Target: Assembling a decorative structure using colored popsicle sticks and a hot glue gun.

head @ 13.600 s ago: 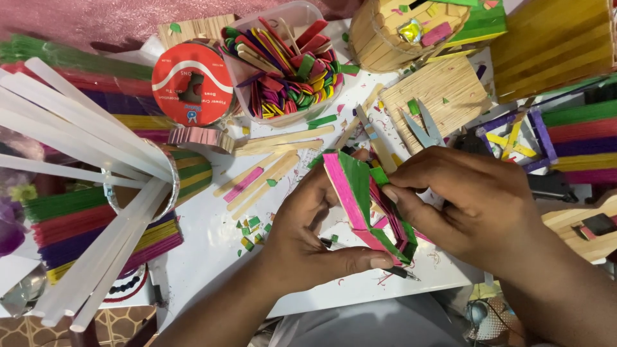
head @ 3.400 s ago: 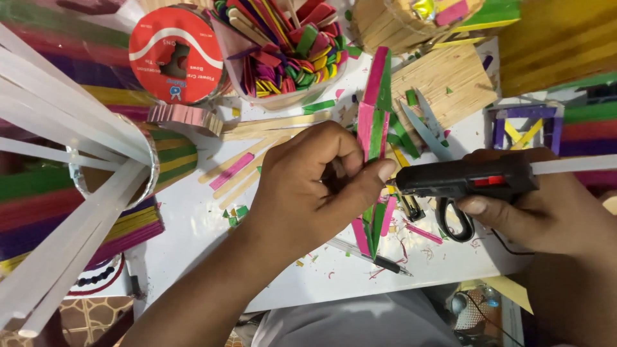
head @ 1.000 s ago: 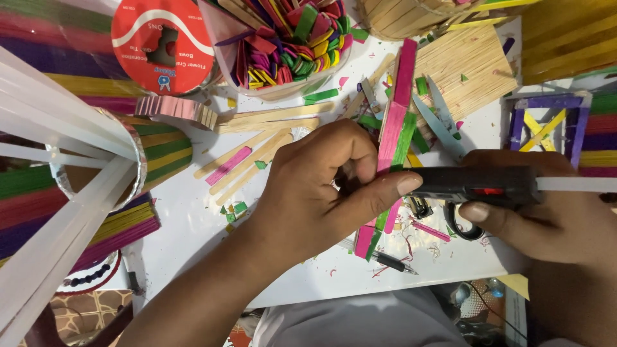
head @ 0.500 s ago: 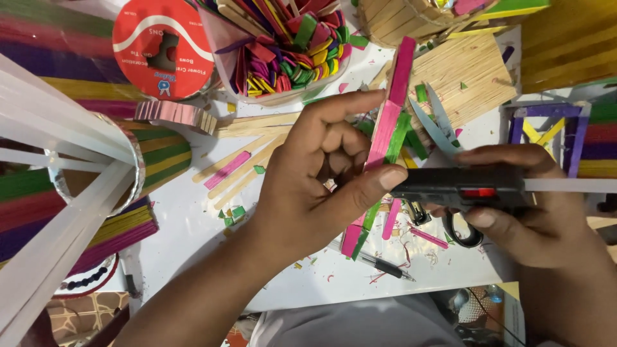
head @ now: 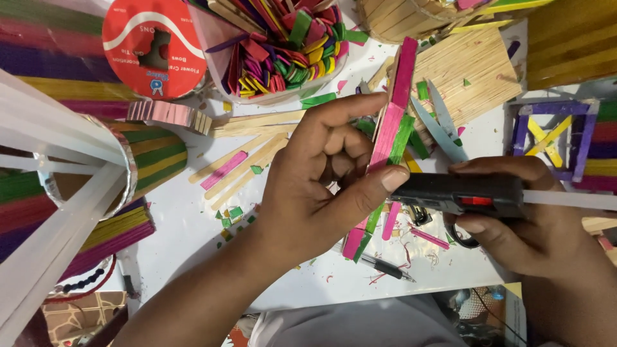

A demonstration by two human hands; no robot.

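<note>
My left hand (head: 324, 180) grips a panel of pink and green craft sticks (head: 393, 125), held on edge so it runs from upper right to lower left above the white table (head: 186, 222). My right hand (head: 520, 218) holds a black glue gun (head: 459, 193) with a white glue stick out of its back; the nozzle points left at the panel beside my left thumb. A pen (head: 385, 270) lies on the table under the hands.
A clear tub of coloured stick pieces (head: 283, 48) and a red tape roll (head: 154, 48) stand at the back. Scissors (head: 440, 125), a plain stick panel (head: 463, 71), loose sticks (head: 250, 160), a purple stick frame (head: 556, 138) and a can of white strips (head: 71, 180) surround the hands.
The glue gun's nozzle has come closer to the stick panel, next to my left thumb. The left hand has kept its grip and tilted the panel slightly.
</note>
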